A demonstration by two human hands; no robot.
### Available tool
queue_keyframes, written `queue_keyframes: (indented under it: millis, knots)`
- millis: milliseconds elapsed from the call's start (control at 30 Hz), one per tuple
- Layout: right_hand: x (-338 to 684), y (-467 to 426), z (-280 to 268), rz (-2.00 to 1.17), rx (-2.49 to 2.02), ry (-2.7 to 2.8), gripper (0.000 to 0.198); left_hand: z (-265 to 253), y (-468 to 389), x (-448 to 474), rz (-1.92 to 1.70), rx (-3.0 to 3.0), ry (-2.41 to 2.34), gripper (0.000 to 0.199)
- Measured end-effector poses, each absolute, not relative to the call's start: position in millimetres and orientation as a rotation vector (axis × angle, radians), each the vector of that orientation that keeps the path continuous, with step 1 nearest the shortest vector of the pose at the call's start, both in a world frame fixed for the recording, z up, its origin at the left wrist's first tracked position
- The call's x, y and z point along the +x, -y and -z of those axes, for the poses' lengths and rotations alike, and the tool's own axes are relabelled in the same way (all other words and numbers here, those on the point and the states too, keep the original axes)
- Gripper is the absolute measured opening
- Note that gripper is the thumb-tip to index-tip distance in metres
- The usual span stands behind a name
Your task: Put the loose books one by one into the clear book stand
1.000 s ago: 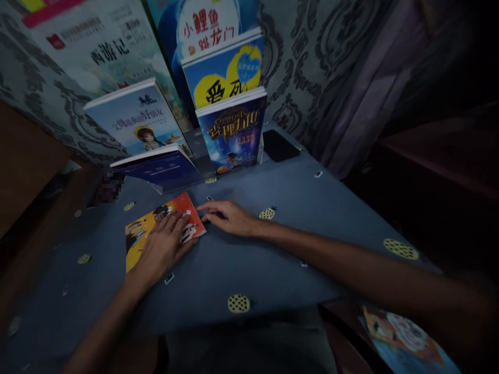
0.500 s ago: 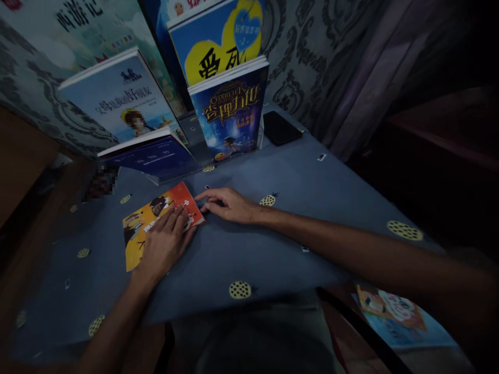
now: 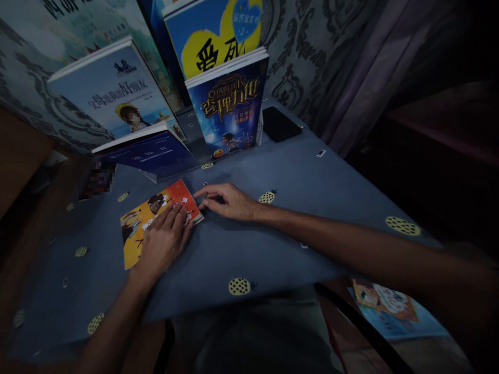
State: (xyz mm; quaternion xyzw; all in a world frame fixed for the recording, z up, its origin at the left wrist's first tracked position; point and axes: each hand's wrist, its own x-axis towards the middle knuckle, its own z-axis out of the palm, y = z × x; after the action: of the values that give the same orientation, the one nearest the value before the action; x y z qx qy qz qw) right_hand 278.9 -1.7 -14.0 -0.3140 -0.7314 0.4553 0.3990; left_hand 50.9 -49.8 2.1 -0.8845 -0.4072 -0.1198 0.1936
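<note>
A thin book (image 3: 134, 223) with a yellow and orange-red cover lies closed on the table. My left hand (image 3: 163, 236) rests flat on the cover's lower right part, fingers stretched out. At the book's right edge is my right hand (image 3: 230, 202), its index finger extended and the thumb a little apart from it. Those fingertips are at or very near the edge; whether they touch it I cannot tell. Some page edges show at the book's lower right corner.
Upright behind stand a dark blue book (image 3: 148, 150), a light blue book (image 3: 113, 98), a Charlie book (image 3: 230, 111) and a yellow-and-blue book (image 3: 212, 39). A black tablet-like thing (image 3: 281, 123) lies right of them on the pineapple-patterned tablecloth (image 3: 280, 249). Below the table edge is a picture book (image 3: 401, 311).
The whole view has shifted slightly. Both hands hold nearly the same places on and beside the book, and slightly more page edge shows at its lower right corner.
</note>
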Motion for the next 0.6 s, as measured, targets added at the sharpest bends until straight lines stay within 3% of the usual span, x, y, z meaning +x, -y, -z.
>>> queue_keyframes:
  millis: [600]
  knots:
    - [278.5,7.9,17.0,-0.803,-0.593,2.011,0.023,-0.1,51.4,50.0,0.333,-2.466,1.16,0.039]
